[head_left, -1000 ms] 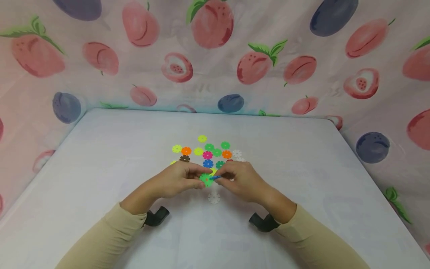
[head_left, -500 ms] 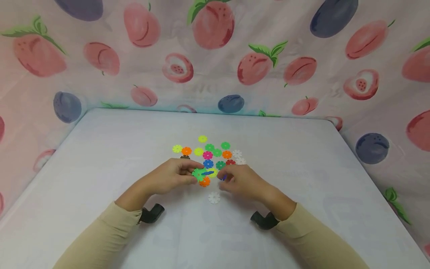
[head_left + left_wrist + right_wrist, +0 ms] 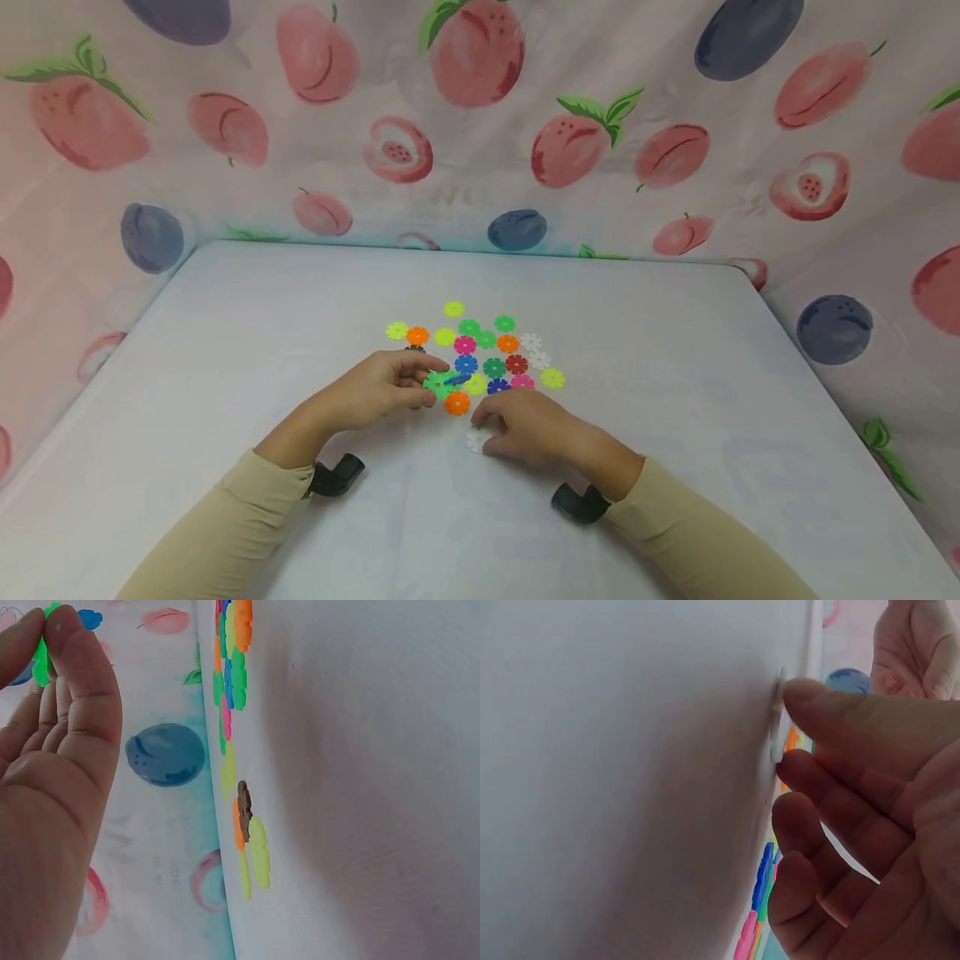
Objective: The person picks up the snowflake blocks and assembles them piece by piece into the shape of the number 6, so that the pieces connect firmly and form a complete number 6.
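My left hand (image 3: 378, 385) pinches a green snowflake disc (image 3: 437, 385) between thumb and fingers. A blue snowflake disc (image 3: 458, 378) is slotted into it, standing out on its right; the left wrist view shows the green disc (image 3: 40, 661) at the fingertips. Down at the tabletop, my right hand (image 3: 531, 427) has thumb and forefinger at opposite edges of a white snowflake disc (image 3: 474, 441), partly covered by the fingers. In the right wrist view this white disc (image 3: 778, 727) appears edge-on, thumb above and forefinger below.
Loose snowflake discs lie beyond the hands, among them an orange one (image 3: 457, 403), a dark blue one (image 3: 498, 386), a red one (image 3: 517, 364) and a yellow one (image 3: 552, 378). A fruit-print cloth (image 3: 465, 175) hangs behind the white table (image 3: 300, 283).
The right hand has let go of the blue disc and moved down toward me to the white disc. The left hand has drawn slightly left with the joined green and blue discs.
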A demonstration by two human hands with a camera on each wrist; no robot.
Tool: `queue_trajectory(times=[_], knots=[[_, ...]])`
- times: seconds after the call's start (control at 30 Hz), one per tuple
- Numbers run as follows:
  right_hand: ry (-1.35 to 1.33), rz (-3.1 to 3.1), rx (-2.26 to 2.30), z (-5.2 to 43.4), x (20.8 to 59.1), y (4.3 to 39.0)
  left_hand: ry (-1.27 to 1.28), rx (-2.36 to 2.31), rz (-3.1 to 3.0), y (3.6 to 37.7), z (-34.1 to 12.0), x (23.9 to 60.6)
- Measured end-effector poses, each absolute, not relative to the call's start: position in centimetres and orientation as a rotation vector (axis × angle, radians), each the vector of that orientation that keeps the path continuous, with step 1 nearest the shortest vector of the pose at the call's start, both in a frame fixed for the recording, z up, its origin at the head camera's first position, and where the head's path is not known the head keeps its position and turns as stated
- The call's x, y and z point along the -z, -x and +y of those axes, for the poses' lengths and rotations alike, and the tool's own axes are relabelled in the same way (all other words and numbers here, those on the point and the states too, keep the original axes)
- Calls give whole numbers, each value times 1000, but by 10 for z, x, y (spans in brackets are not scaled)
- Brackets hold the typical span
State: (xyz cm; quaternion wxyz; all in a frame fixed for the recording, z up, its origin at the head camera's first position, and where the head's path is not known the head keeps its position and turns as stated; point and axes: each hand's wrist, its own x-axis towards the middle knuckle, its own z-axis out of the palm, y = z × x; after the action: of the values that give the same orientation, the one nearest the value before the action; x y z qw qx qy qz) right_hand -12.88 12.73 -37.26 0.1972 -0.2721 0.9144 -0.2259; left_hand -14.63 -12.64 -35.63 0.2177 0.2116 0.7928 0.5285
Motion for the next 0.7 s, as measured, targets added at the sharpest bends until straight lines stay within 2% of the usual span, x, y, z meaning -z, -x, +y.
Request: queue_trajectory(times=[0.4, 0.7], knots=[[816, 2550, 627, 123, 372, 127, -594, -1445, 2203, 147, -126, 357], [709, 2510, 653, 124, 373, 129, -587, -1434, 2207, 148, -128, 358]])
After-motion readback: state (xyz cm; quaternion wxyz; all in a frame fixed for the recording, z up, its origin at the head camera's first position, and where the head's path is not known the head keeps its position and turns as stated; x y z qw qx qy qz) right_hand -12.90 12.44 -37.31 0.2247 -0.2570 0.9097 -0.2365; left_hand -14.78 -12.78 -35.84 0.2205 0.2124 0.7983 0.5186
